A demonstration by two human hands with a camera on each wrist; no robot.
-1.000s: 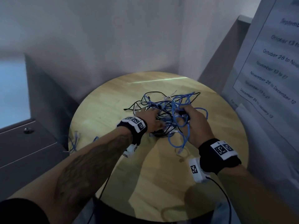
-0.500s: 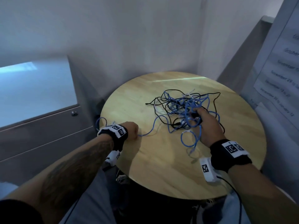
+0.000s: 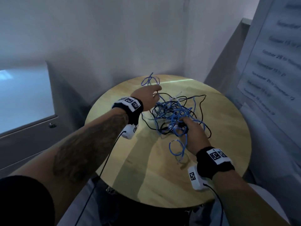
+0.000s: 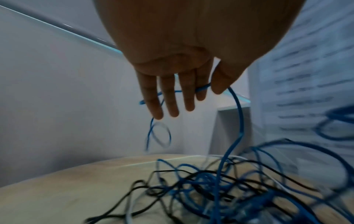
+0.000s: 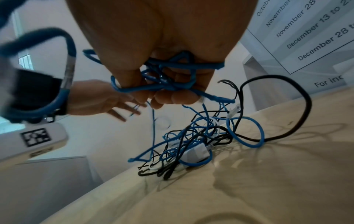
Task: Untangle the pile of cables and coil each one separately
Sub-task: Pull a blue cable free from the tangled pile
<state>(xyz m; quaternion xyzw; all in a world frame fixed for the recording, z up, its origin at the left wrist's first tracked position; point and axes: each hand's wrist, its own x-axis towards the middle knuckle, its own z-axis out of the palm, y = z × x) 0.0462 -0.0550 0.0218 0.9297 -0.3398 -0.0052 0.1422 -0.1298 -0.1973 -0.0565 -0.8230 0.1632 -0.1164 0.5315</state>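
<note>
Blue, black, perhaps white cables (image 3: 172,115); light-wood table (image 3: 162,176).

Motion blur smears the blue cable (image 4: 232,124) and its loose loop beneath the left hand (image 4: 184,63) in the left wrist view, whose palm runs off the top edge. The right hand (image 5: 164,60) covers where its gripped blue strands cross. Text on the wall notice (image 3: 275,66) is blurred and cut by the frame's right edge. Individual cables in the tangle (image 3: 174,111) cannot be traced.
</note>
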